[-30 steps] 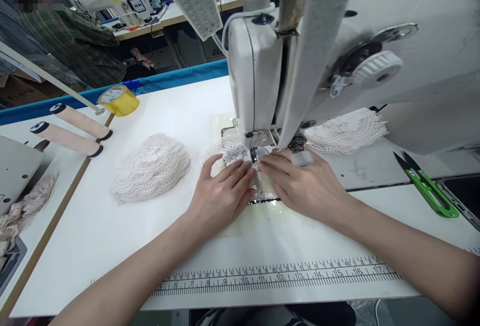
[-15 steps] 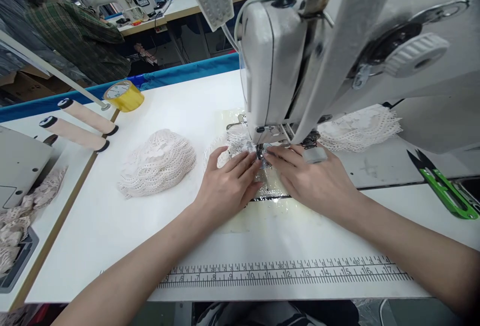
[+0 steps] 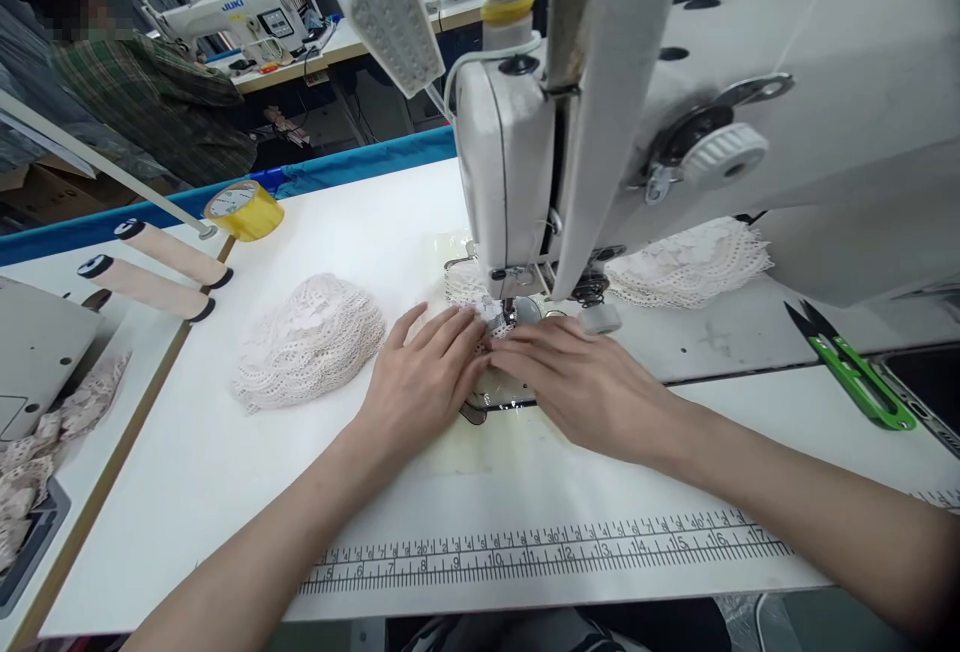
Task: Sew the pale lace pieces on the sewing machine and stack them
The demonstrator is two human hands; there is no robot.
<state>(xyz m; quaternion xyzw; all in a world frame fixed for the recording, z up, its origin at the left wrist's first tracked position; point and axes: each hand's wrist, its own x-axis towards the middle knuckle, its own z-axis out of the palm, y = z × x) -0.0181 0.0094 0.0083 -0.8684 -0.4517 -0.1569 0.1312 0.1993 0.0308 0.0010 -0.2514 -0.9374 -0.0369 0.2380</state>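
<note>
White lace fabric (image 3: 466, 284) lies under the presser foot (image 3: 509, 312) of a white sewing machine (image 3: 504, 152), mostly covered by my hands. My left hand (image 3: 424, 372) lies flat on the lace, left of the needle, fingers stretched forward and a little apart. My right hand (image 3: 592, 387) is just in front of the presser foot, its fingers pressed together at the lace edge, fingertips close to my left thumb. How much lace is between the right fingers is partly hidden. A folded lace pile (image 3: 311, 342) sits to the left; another lace piece (image 3: 690, 262) lies behind the machine head.
Green thread snips (image 3: 862, 377) lie at the right beside a dark phone-like object (image 3: 922, 387). Yellow tape (image 3: 244, 211) and two thread cones (image 3: 146, 287) are at the left. A printed ruler (image 3: 532, 552) runs along the front edge. Another person (image 3: 150, 102) sits beyond the table.
My right hand has shifted left and nearer to me, its fingertips now meeting the left hand's. My view has turned slightly to the right. The lace pile stays put.
</note>
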